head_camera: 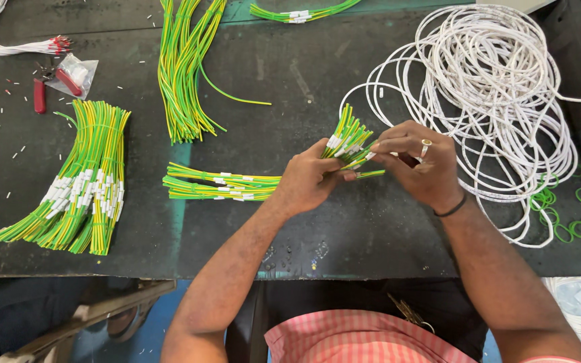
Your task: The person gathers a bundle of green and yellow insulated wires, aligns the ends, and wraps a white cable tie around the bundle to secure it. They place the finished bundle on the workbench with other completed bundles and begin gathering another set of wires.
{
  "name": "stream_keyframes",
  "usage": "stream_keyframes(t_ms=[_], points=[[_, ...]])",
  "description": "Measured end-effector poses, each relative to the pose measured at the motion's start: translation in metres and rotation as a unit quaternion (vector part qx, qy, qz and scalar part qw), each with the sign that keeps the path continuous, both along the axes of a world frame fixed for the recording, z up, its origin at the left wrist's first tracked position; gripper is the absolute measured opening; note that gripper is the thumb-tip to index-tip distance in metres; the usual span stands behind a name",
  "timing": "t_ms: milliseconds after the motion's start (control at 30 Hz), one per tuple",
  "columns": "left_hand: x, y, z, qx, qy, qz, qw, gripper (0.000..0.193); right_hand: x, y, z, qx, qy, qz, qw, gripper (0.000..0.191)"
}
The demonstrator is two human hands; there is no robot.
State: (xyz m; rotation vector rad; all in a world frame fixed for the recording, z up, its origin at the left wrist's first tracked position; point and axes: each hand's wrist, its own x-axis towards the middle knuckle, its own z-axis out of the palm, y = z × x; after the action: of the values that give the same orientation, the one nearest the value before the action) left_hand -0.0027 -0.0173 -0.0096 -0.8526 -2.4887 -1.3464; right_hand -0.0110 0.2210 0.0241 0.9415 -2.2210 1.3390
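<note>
My left hand (311, 180) grips a small bundle of short green-and-yellow wires (345, 138) with white sleeves, their ends fanning up and to the right. My right hand (417, 160), with a ring and a dark wristband, pinches one wire of that bundle at its white sleeve. Just left of my left hand, a flat bunch of the same wires (220, 187) lies on the dark table (290, 81).
A large sleeved wire bundle (79, 185) lies at the left, long loose green-yellow wires (183, 67) at the top centre. A coil of white tubing (492, 87) fills the right, green rubber bands (576, 218) beside it. Red-handled pliers (40, 94) and a plastic bag (75, 74) sit top left.
</note>
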Motion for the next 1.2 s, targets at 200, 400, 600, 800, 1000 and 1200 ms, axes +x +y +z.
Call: stream_keyframes(t_ms=[200,400,600,800,1000,1200], points=[[0.0,0.0,-0.002,0.003,-0.007,-0.003,1.0,0.02,0.006,0.0,0.004,-0.002,0.002,0.008,1.0,0.019],[-0.001,0.0,-0.004,-0.002,0.001,-0.001,1.0,0.021,0.006,-0.01,-0.003,0.006,-0.067,0.033,0.997,0.025],[-0.004,-0.005,-0.003,0.055,0.013,-0.01,0.998,0.022,0.001,0.0,-0.013,-0.139,-0.113,0.013,0.984,0.036],[-0.01,-0.028,0.006,0.184,-0.066,-0.045,0.98,0.021,-0.014,0.003,-0.025,-0.075,-0.243,0.002,0.967,0.022],[-0.012,-0.031,0.002,0.218,-0.147,-0.046,0.964,0.022,0.0,-0.024,-0.041,-0.055,-0.316,0.064,0.945,0.025],[-0.014,-0.026,0.0,0.168,-0.057,-0.043,0.983,0.023,-0.002,-0.027,-0.036,-0.091,-0.342,0.076,0.932,0.02]])
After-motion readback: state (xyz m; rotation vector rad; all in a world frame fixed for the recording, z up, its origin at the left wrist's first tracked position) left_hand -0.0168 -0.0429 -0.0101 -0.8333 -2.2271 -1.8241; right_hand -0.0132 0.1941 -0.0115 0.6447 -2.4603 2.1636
